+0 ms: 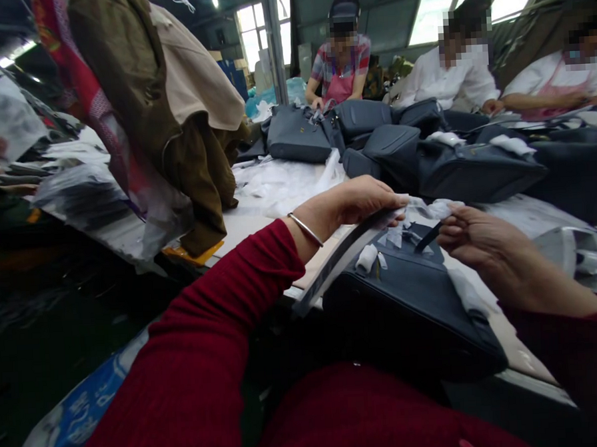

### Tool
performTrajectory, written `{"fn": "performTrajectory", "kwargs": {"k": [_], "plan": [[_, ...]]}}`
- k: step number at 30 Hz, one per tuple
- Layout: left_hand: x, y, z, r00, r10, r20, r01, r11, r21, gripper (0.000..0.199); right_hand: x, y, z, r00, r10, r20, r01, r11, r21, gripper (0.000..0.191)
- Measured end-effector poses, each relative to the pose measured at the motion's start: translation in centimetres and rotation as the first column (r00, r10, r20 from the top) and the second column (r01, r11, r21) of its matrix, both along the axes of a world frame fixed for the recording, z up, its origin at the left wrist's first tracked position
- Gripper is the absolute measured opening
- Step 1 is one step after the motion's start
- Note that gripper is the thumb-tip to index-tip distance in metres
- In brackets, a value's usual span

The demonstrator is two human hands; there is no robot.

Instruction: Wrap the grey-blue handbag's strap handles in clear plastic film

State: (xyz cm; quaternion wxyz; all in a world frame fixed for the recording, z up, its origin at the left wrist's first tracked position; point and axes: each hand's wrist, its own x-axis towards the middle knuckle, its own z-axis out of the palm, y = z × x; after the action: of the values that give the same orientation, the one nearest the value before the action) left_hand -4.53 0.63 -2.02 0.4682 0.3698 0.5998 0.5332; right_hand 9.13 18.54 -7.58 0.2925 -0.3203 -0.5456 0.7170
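Observation:
A dark blue bag (407,298) lies at the table's front edge, with small white wrappings and scraps on top. Over it, my left hand (365,203) is closed on a long dark strap (340,254) with a pale side, which hangs down to the left. White wrapping (425,208) stretches from the fingertips of my left hand to my right hand (474,234), whose fingers are pinched on it. A short dark strap end (428,237) runs from beneath my right hand toward the bag.
Several dark bags (389,145) are heaped across the table (249,229). White wrapping sheets (286,184) lie in the middle. Brown and beige garments (183,123) hang at the left. A clear roll (588,255) sits at right. Three people work beyond the bags.

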Motion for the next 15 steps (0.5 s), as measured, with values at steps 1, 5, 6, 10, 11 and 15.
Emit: {"fn": "performTrajectory", "kwargs": {"k": [1,5,6,10,11,15], "plan": [[0.2,0.2,0.2,1.0,-0.004,-0.007,0.004,1.0,-0.007,0.023,0.0,0.0,0.0,1.0,-0.004,0.007,0.005,1.0,-0.024,0.029],[0.4,0.6,0.1,0.993,-0.093,-0.073,0.088,0.994,-0.063,0.025,0.3,0.4,0.1,0.999,0.025,0.022,-0.025,1.0,-0.008,0.027],[0.3,0.6,-0.2,0.989,-0.109,-0.099,0.102,0.992,-0.071,0.026,0.5,0.5,0.1,0.998,0.044,0.05,-0.046,0.998,0.045,0.026],[0.0,0.5,-1.3,0.979,-0.063,-0.195,0.051,0.997,-0.064,0.03,2.1,-0.4,-0.2,0.95,-0.198,0.24,-0.009,0.752,0.659,0.018],[0.0,0.5,-1.4,0.975,-0.045,-0.219,0.033,0.998,-0.06,0.031,2.5,-1.0,-0.3,0.934,-0.299,0.195,-0.009,0.527,0.85,0.036],[0.9,1.0,-0.9,0.95,-0.085,-0.299,0.095,0.995,0.018,0.028,2.4,-3.2,0.2,0.971,-0.221,0.091,-0.151,-0.272,0.95,0.065]]}}
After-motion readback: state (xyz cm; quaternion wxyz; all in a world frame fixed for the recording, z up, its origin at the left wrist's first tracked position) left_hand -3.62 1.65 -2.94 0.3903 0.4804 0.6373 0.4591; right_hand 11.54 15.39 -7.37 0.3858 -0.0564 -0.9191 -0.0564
